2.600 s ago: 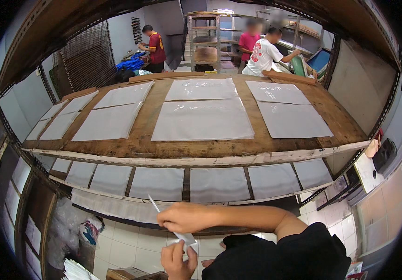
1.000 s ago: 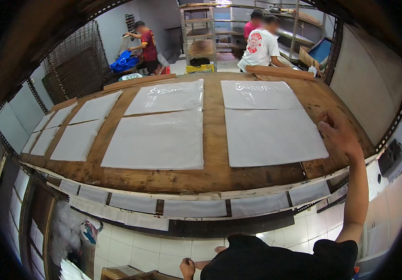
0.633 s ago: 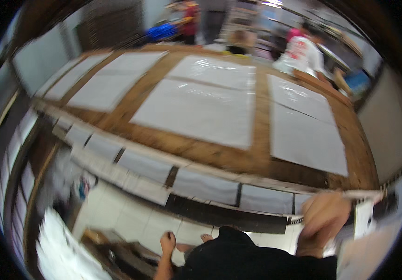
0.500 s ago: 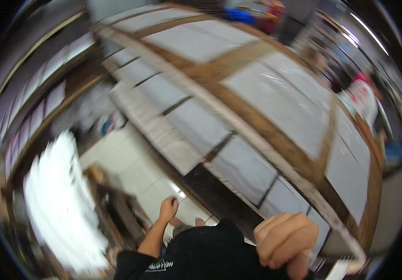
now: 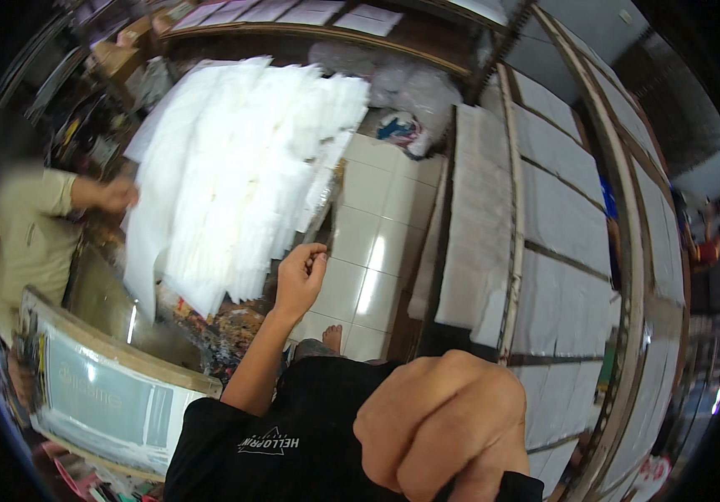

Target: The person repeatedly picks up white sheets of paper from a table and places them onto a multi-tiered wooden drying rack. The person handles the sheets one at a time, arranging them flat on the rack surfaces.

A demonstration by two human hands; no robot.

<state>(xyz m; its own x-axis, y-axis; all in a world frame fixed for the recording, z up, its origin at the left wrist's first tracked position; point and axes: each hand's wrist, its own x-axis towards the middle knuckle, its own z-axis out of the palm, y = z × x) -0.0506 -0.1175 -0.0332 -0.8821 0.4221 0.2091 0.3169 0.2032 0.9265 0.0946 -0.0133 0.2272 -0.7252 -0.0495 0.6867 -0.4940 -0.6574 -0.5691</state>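
Swung well round since the earlier frames, my view has the rack [image 5: 634, 251] running down its right side instead of straight across, with white sheets [image 5: 556, 205] lying side by side on it. That turn has brought the heap [image 5: 234, 167], a thick fanned pile of white sheets that was only at the lower left edge, into the upper left. I read that as the body now facing off the rack and toward the heap, putting the heap in easier reach of the left arm.

Beyond its left edge I now get a co-worker [image 5: 38, 226], their hand at the pile; touching or just beside, I cannot tell. Tiled floor [image 5: 389, 192] separates heap from rack, and a framed screen [image 5: 113, 393] sits tilted at the lower left.

My right hand [image 5: 444, 422], stretched out over the rack a second ago, is drawn in close to the lens, knuckles toward me, fingers folded; its palm is hidden, so I cannot tell whether it has hold of anything. My left hand [image 5: 301, 276] is raised on a bent arm near the heap's lower right, fingers curled in loosely, nothing showing in its grasp.
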